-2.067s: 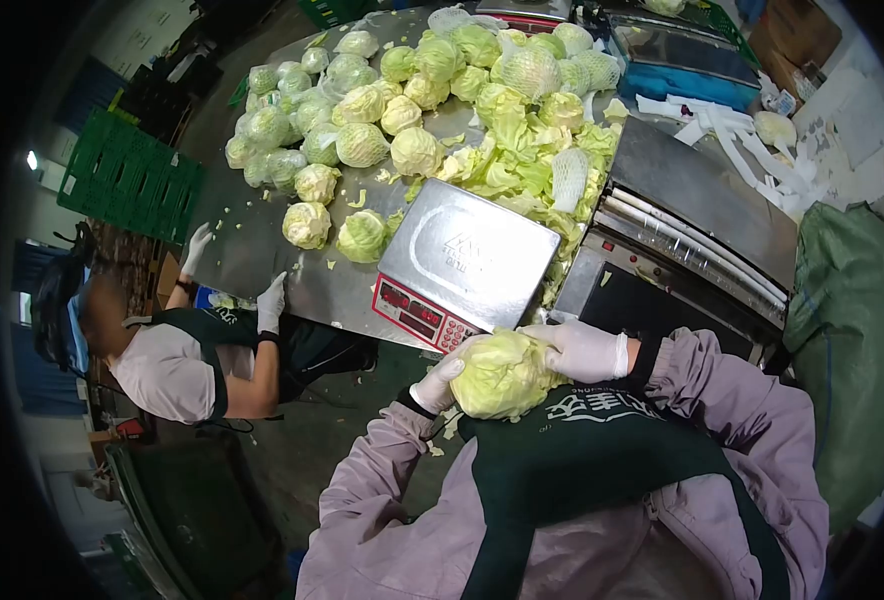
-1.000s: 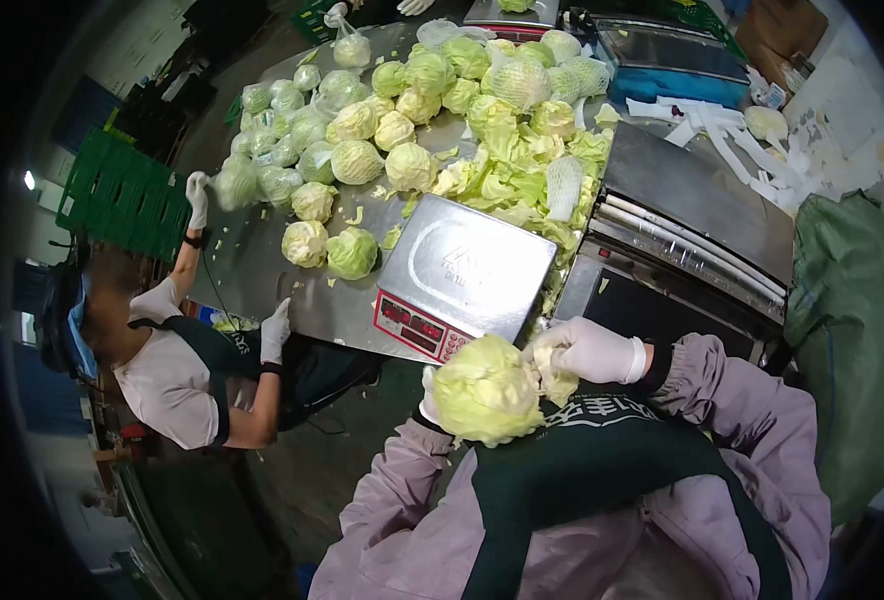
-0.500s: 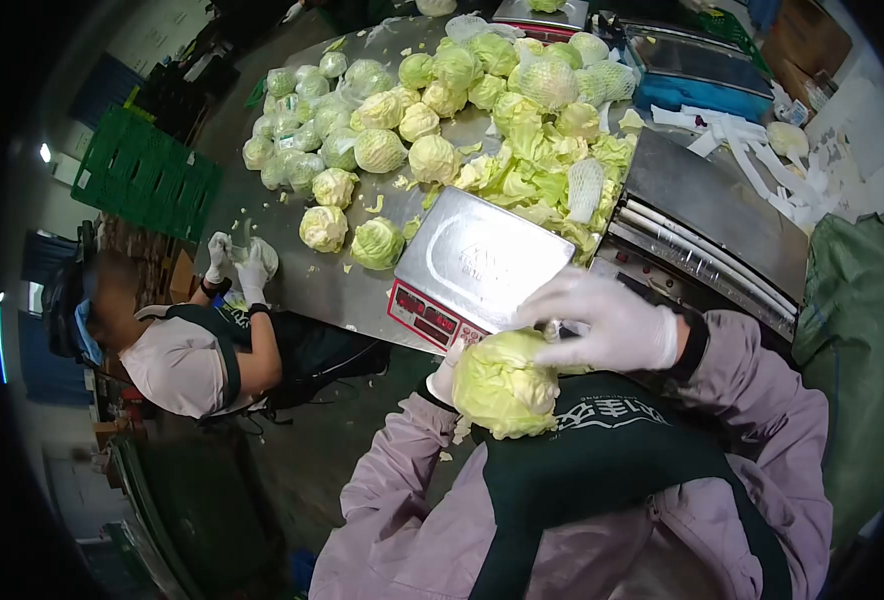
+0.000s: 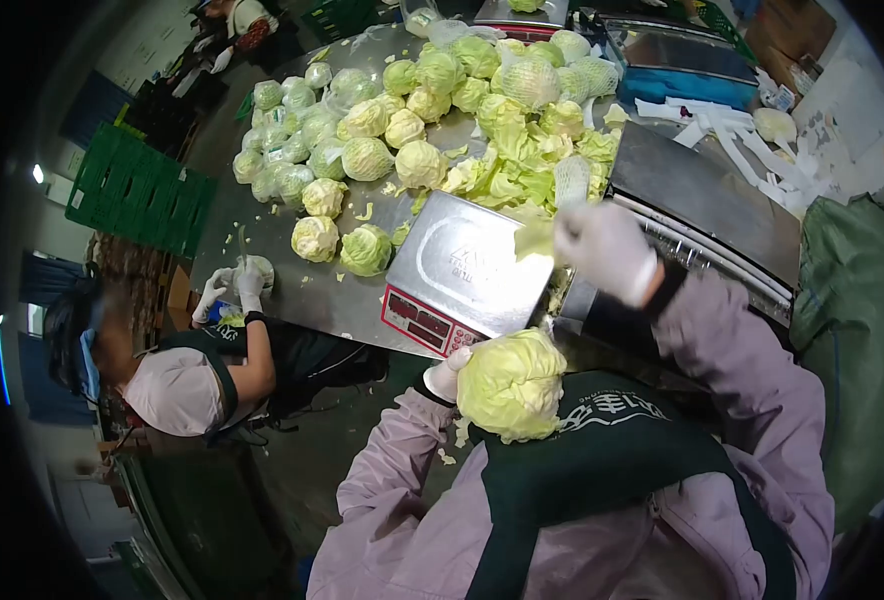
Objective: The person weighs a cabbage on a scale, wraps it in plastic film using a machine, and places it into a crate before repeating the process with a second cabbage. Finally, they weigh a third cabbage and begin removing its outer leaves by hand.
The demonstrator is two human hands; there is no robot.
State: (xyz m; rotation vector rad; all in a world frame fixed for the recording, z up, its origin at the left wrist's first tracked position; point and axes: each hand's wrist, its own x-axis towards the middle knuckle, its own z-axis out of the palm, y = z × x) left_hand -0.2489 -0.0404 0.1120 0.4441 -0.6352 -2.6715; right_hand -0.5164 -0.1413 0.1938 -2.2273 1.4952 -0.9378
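Observation:
Close to my apron, a pale green cabbage (image 4: 512, 387) rests in my left hand (image 4: 448, 375), which grips its left side; most of those fingers are hidden behind the head. My right hand (image 4: 607, 250), in a white glove, is raised past the right edge of the scale (image 4: 462, 262). Its fingers are closed on a loose cabbage leaf (image 4: 534, 239) that hangs over the scale's plate. Beyond it lies a heap of loose leaves (image 4: 522, 170). Left of the scale sit two bare cabbages, one of them greener (image 4: 366, 250).
Wrapped cabbages (image 4: 287, 145) and netted ones (image 4: 532, 82) crowd the far table. A metal wrapping machine (image 4: 707, 200) stands right of the scale, beside a green sack (image 4: 852, 340). At the left, a co-worker (image 4: 177, 385) handles a cabbage. Green crates (image 4: 137, 185) are stacked behind.
My right hand has moved up and away from the cabbage, carrying a leaf off it. My left hand still holds the head. Another person has come into view at the top left.

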